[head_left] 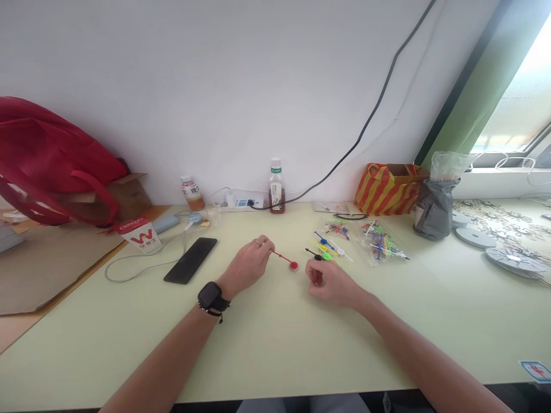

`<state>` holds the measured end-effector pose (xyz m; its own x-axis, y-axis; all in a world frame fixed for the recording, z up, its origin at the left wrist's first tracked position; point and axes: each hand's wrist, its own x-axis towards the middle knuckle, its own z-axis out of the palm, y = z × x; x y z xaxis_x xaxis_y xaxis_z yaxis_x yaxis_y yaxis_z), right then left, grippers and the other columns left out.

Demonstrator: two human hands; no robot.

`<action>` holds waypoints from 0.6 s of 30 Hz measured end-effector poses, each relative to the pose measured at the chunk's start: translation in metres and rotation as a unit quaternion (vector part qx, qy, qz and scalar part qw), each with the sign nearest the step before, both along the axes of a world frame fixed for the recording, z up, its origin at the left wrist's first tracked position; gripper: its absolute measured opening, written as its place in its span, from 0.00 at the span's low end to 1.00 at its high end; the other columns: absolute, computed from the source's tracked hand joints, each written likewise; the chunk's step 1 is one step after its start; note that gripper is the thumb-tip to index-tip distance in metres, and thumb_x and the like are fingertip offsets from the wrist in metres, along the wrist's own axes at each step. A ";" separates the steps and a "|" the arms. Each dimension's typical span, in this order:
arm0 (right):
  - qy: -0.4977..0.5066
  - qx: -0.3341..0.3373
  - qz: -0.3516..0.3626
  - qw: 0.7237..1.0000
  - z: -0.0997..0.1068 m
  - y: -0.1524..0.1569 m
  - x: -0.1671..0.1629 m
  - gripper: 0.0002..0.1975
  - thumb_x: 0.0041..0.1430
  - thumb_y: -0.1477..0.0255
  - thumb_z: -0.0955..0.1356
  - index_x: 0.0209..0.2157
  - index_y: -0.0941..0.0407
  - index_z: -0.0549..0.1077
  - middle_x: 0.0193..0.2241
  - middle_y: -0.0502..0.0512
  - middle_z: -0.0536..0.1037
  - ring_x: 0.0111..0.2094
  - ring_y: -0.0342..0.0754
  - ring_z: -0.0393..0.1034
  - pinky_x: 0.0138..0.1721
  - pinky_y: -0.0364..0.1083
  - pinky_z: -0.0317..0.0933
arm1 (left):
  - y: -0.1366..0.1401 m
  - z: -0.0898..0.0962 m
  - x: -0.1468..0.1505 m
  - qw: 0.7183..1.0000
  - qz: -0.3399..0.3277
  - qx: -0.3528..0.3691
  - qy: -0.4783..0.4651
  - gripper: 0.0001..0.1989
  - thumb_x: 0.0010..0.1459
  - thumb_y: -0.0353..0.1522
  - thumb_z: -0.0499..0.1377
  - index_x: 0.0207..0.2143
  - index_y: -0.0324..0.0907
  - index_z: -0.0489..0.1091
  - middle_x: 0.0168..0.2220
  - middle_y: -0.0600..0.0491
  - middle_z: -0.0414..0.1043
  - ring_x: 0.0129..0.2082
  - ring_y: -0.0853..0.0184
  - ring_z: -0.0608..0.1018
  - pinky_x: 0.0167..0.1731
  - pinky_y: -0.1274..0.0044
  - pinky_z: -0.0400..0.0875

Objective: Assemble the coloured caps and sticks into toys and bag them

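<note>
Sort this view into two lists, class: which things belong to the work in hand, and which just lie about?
Likely in use:
red arrow in the left hand
loose coloured arrows
bagged arrows

Apparently lying about:
phone
red bag
striped bag
red-and-white carton

Red pointer (293, 266), black pointer (318, 257), pale-green tabletop (275, 355), bag (379, 188) — striped red and yellow, black phone (190, 261)

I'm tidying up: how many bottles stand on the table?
2. One labelled bottle stands behind the black phone; another bottle stands right of the power strip. Others may be hidden behind the red bag.
</note>
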<state>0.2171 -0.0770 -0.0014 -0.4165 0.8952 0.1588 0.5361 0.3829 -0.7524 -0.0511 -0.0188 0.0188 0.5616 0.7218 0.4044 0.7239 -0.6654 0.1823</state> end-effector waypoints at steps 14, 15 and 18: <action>0.193 -0.078 -0.020 0.978 -0.018 0.018 -0.003 0.13 0.66 0.58 0.66 0.44 0.53 0.71 0.38 0.54 0.76 0.35 0.47 0.75 0.42 0.50 0.72 | -0.010 -0.007 0.015 0.980 -0.070 -0.110 -0.153 0.12 0.72 0.35 0.50 0.43 0.45 0.73 0.39 0.50 0.77 0.37 0.65 0.75 0.40 0.72 0.70; 0.189 -0.073 -0.017 0.979 -0.020 0.019 -0.004 0.13 0.65 0.59 0.67 0.41 0.54 0.72 0.37 0.54 0.77 0.36 0.48 0.75 0.41 0.50 0.72 | -0.010 -0.008 0.016 0.978 -0.075 -0.118 -0.154 0.11 0.72 0.35 0.51 0.42 0.45 0.74 0.39 0.50 0.77 0.38 0.64 0.76 0.41 0.72 0.70; 0.157 -0.006 -0.053 0.986 -0.027 0.020 -0.006 0.12 0.63 0.62 0.69 0.45 0.53 0.73 0.44 0.57 0.77 0.35 0.47 0.73 0.39 0.49 0.71 | -0.010 -0.010 0.017 0.970 -0.070 -0.146 -0.181 0.10 0.70 0.35 0.54 0.41 0.45 0.75 0.38 0.51 0.78 0.37 0.65 0.76 0.37 0.73 0.69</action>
